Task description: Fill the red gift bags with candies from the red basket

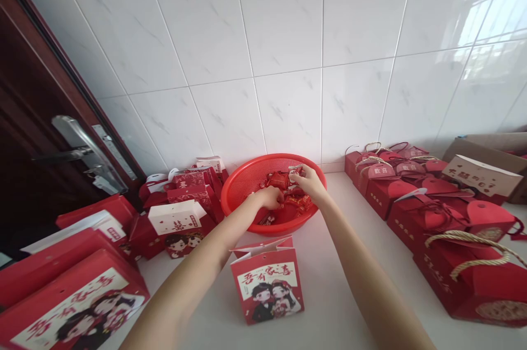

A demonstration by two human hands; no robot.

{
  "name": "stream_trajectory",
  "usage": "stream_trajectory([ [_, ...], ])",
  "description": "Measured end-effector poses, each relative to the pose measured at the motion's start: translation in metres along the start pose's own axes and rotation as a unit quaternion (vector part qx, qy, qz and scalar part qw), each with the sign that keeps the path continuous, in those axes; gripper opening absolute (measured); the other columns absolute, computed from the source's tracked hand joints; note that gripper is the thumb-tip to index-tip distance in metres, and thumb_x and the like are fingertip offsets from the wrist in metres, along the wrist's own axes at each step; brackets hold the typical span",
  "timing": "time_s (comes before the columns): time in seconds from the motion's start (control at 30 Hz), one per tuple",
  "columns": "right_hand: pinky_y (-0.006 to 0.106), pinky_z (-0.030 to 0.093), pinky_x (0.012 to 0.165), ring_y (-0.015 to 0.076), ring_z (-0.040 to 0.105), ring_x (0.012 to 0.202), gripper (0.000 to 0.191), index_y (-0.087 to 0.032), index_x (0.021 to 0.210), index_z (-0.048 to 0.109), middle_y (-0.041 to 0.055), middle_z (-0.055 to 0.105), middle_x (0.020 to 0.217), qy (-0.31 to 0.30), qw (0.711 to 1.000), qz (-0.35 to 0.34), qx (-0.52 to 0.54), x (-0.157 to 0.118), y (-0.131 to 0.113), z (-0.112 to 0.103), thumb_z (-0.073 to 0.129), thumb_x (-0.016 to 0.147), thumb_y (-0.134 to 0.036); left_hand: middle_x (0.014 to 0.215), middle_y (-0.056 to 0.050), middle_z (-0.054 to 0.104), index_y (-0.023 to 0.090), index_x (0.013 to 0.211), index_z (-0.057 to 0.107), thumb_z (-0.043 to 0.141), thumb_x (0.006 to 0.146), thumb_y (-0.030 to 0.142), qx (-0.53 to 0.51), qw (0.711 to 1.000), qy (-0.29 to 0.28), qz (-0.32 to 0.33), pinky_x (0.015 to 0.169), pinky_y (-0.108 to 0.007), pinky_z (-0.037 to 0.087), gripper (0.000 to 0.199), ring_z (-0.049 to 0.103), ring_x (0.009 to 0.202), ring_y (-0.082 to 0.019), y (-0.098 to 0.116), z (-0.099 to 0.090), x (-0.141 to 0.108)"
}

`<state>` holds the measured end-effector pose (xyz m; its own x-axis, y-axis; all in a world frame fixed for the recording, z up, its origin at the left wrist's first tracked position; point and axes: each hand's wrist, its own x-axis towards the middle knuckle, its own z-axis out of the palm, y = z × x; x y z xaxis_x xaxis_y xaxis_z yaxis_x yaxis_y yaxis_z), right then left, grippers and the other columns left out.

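A red plastic basket [230, 188] with a mesh wall stands against the tiled wall, with several red-wrapped sweets [303, 204] inside. Inside the basket, my left hand [269, 197] reaches down among the sweets, its fingers curled together; whatever they hold is hidden. At the basket's right side, my right hand [310, 181] pinches a red-and-white wrapped sweet [295, 172] between thumb and fingers. Between my forearms, in front of the basket, a red gift box [269, 284] printed with a cartoon bridal couple stands upright with its top open.
More red gift boxes [181, 224] crowd the left side of the white table [329, 295]. Rows of red boxes with rope handles [436, 218] fill the right, near a brown carton [489, 147]. A dark door with a metal handle [82, 147] is at far left.
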<state>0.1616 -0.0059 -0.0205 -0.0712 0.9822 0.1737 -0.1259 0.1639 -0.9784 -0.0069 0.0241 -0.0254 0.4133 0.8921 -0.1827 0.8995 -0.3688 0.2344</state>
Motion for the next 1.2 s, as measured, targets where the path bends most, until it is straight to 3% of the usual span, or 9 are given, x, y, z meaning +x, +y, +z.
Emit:
stream_trajectory([
  [0.1, 0.033, 0.059, 0.059, 0.0159, 0.061, 0.063, 0.022, -0.022, 0.075, 0.048, -0.0041, 0.056, 0.070, -0.005, 1.000, -0.004, 0.007, 0.000, 0.000, 0.001, 0.068, 0.067, -0.025, 0.079, -0.003, 0.075, 0.022, 0.076, 0.076, 0.062, 0.072, 0.014, -0.056, 0.998, 0.015, -0.011, 0.074, -0.027, 0.051, 0.017, 0.067, 0.075, -0.020, -0.002, -0.001, 0.000],
  [0.27, 0.033, 0.059, 0.058, 0.0146, 0.060, 0.060, 0.025, -0.023, 0.071, 0.044, -0.0056, 0.052, 0.067, -0.004, 1.000, -0.001, 0.028, -0.003, -0.003, 0.001, 0.069, 0.067, -0.025, 0.082, -0.004, 0.075, 0.020, 0.091, 0.076, 0.053, 0.076, 0.008, -0.191, 0.977, 0.095, -0.012, 0.073, -0.028, 0.053, 0.029, 0.068, 0.076, -0.019, -0.004, -0.005, 0.000],
  [0.43, 0.031, 0.059, 0.055, 0.0151, 0.062, 0.060, 0.025, -0.022, 0.068, 0.048, -0.0039, 0.055, 0.068, -0.007, 0.998, 0.010, 0.057, -0.005, -0.008, 0.001, 0.073, 0.066, -0.024, 0.113, -0.009, 0.072, 0.017, 0.106, 0.070, 0.060, 0.075, 0.010, -0.343, 0.914, 0.215, 0.028, 0.085, -0.030, 0.054, 0.033, 0.067, 0.100, -0.021, -0.005, -0.013, 0.003],
  [0.53, 0.030, 0.058, 0.054, 0.0164, 0.064, 0.063, 0.022, -0.021, 0.070, 0.054, -0.0013, 0.061, 0.071, -0.016, 0.997, 0.021, 0.077, -0.004, -0.010, -0.001, 0.075, 0.066, -0.026, 0.124, -0.010, 0.067, 0.017, 0.111, 0.066, 0.062, 0.078, 0.019, -0.423, 0.866, 0.261, 0.051, 0.086, -0.031, 0.054, 0.034, 0.066, 0.101, -0.019, -0.003, -0.017, 0.005],
  [0.73, 0.032, 0.061, 0.064, 0.0177, 0.068, 0.070, 0.024, -0.020, 0.080, 0.063, 0.0013, 0.068, 0.084, -0.051, 0.990, 0.055, 0.116, -0.003, -0.013, -0.005, 0.079, 0.064, -0.028, 0.104, -0.007, 0.071, 0.016, 0.103, 0.066, 0.069, 0.070, 0.026, -0.517, 0.812, 0.260, 0.080, 0.082, -0.032, 0.054, 0.036, 0.067, 0.088, -0.018, 0.004, -0.020, -0.001],
  [0.97, 0.034, 0.062, 0.069, 0.0195, 0.069, 0.074, 0.030, -0.021, 0.084, 0.064, -0.0003, 0.067, 0.079, -0.087, 0.985, 0.068, 0.133, -0.004, -0.014, -0.007, 0.082, 0.063, -0.031, 0.099, -0.006, 0.073, 0.016, 0.094, 0.068, 0.080, 0.060, 0.031, -0.536, 0.800, 0.251, 0.095, 0.087, -0.034, 0.051, 0.039, 0.067, 0.094, -0.021, 0.008, -0.023, -0.005],
  [1.1, 0.033, 0.061, 0.067, 0.0187, 0.069, 0.073, 0.034, -0.022, 0.088, 0.064, -0.0009, 0.067, 0.079, -0.088, 0.985, 0.066, 0.129, -0.005, -0.014, -0.006, 0.083, 0.061, -0.030, 0.099, -0.007, 0.074, 0.015, 0.094, 0.069, 0.082, 0.059, 0.037, -0.528, 0.808, 0.243, 0.092, 0.086, -0.034, 0.052, 0.043, 0.067, 0.093, -0.022, 0.009, -0.024, -0.006],
  [1.2, 0.029, 0.058, 0.059, 0.0163, 0.066, 0.066, 0.037, -0.021, 0.089, 0.064, -0.0011, 0.068, 0.077, -0.078, 0.988, 0.065, 0.118, -0.005, -0.014, -0.006, 0.084, 0.059, -0.026, 0.097, -0.008, 0.074, 0.015, 0.096, 0.070, 0.078, 0.065, 0.046, -0.511, 0.822, 0.239, 0.078, 0.084, -0.035, 0.053, 0.044, 0.068, 0.090, -0.022, 0.008, -0.024, -0.004],
])
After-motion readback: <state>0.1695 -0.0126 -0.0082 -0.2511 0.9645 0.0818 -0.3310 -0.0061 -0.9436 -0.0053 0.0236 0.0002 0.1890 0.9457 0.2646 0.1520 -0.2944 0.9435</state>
